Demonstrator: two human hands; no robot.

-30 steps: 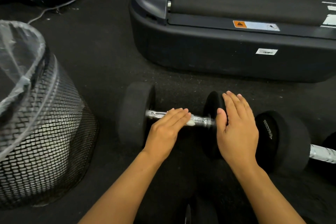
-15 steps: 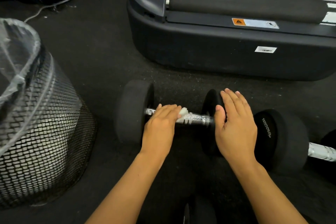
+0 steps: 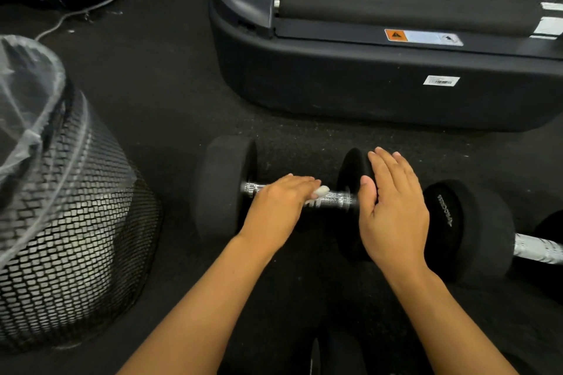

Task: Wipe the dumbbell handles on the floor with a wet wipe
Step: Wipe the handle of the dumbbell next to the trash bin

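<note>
The dumbbell (image 3: 283, 192) lies on the floor (image 3: 170, 94) before the treadmill (image 3: 380, 94), long axis left to right. The right hand (image 3: 393, 210) is laid flat, its grip wide, on the right head. The left hand (image 3: 277, 207) — closed on the wet wipe (image 3: 320, 192) — has slid back toward mid-handle; wiping continues.

This is a gym, or a home workout corner. A treadmill (image 3: 380, 76) with a warning sticker sits at the far right on dark, speckled rubber flooring (image 3: 170, 94), with black dumbbells (image 3: 225, 189) lying on the floor near it. At the left stands a black mesh bin (image 3: 70, 240) lined with clear plastic, and a cable (image 3: 100, 3) trails across the far floor.
</note>
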